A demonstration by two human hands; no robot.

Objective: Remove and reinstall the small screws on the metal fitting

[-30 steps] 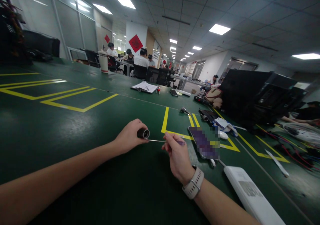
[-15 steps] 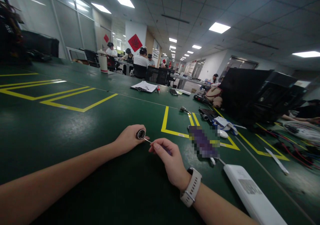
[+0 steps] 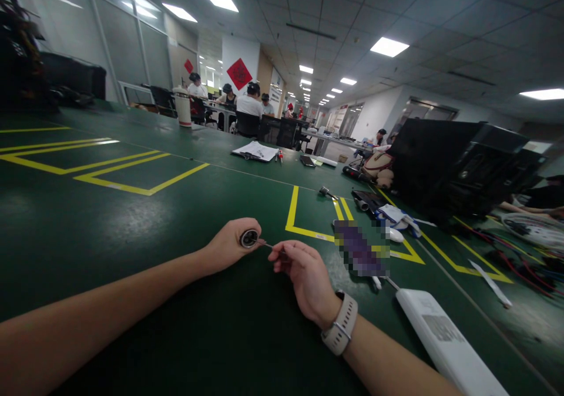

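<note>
My left hand (image 3: 229, 244) is wrapped around a short dark cylinder (image 3: 249, 238) with a shiny metal rim, its round open end facing me. My right hand (image 3: 304, 275) pinches a small screwdriver (image 3: 265, 244) between thumb and fingers. Its thin metal shaft points left and reaches the side of the cylinder; whether the tip sits in a screw is too small to tell. The fingers cover most of the handle. Both hands are held just above the green table (image 3: 176, 349).
A white power strip (image 3: 445, 337) lies at right, near a blurred-out phone (image 3: 359, 249) and a white mouse (image 3: 393, 235). Beyond are a small metal part (image 3: 325, 192), a clipboard (image 3: 255, 151) and a cup (image 3: 183, 109). A black computer case (image 3: 458, 167) stands at back right.
My right hand has turned and its fingers have shifted on the screwdriver, so less of the handle shows. My left hand keeps the cylinder in nearly the same spot.
</note>
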